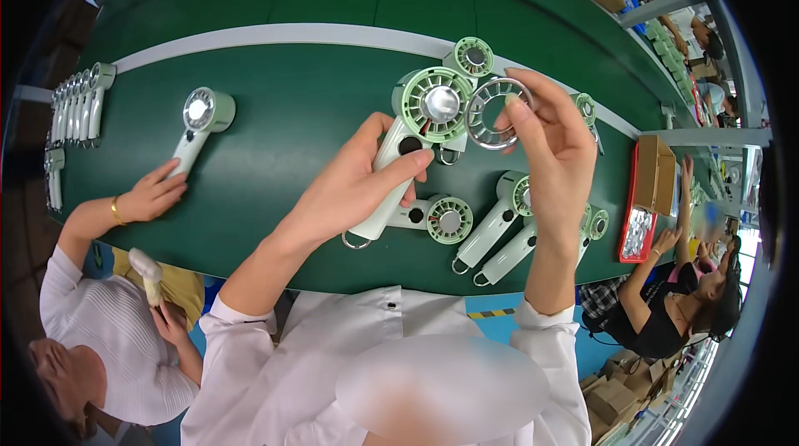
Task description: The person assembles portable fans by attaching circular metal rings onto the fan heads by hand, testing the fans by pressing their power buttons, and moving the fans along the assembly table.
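I have the left hand (366, 175) curled around the white handle of a hand fan (429, 105), its thumb lying along the front just below the dark button. This held fan is raised over the green table (283, 155), its round green head tilted up and its wire loop hanging out at the lower end. The right hand (549, 126) pinches a silver ring (477, 123) between thumb and fingers, just right of the held fan's head. The ring's left edge overlaps that head in my view, but I can't tell whether they touch.

Around the held fan I see more of its kind: an upper fan (473, 57) just beyond its head, a lower fan (449, 220) lying below it, and a pair of fans (488, 231) side by side to its lower right. Well to its right I make out a red tray (622, 238) with small silver pieces, beside a cardboard box (657, 175). Well to its left, a co-worker's hand (156, 192) is at the handle of another fan (208, 111), and farther left stands a row of fans (81, 105).
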`<state>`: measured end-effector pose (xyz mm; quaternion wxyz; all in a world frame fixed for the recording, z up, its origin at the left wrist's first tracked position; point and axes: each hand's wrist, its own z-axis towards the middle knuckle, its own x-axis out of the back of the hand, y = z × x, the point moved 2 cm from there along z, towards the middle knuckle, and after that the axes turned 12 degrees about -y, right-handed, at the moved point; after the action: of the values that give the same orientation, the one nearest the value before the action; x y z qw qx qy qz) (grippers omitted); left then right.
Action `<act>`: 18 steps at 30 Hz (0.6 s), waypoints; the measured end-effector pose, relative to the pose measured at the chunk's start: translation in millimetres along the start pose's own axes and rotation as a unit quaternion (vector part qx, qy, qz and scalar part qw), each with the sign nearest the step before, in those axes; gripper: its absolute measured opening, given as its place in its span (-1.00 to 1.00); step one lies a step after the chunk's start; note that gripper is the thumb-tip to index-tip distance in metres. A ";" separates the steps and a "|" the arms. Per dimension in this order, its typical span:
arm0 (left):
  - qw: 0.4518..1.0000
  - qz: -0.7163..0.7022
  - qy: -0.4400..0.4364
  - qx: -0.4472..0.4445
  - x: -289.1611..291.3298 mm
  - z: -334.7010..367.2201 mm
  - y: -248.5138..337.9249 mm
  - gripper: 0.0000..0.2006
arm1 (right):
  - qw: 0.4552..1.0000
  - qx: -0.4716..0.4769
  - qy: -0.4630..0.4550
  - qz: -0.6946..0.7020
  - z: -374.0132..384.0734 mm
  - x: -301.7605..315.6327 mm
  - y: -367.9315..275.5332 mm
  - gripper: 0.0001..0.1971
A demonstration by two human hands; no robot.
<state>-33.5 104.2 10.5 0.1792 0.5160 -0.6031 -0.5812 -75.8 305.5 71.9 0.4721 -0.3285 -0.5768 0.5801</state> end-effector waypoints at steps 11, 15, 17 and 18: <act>0.999 0.034 -0.005 0.011 -0.4 -6.0 -2.9 -0.72 | 0.998 0.001 -0.058 -0.012 10.9 -9.9 -21.7 -0.80; 0.999 0.046 -0.001 0.012 -1.0 -7.1 -1.4 -0.71 | 0.996 0.006 -0.071 -0.061 10.0 -11.8 -25.0 -0.81; 0.999 0.048 0.000 0.014 -0.9 -7.1 -2.0 -0.71 | 0.996 0.005 -0.072 -0.061 10.9 -12.8 -27.1 -0.80; 0.999 0.054 0.003 0.006 -0.4 -6.7 -3.4 -0.67 | 0.996 0.005 -0.071 -0.061 11.4 -13.1 -28.4 -0.80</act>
<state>-26.5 101.8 9.4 0.2090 0.4855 -0.6330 -0.5656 -77.1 286.1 98.9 0.4659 -0.2487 -0.6251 0.5748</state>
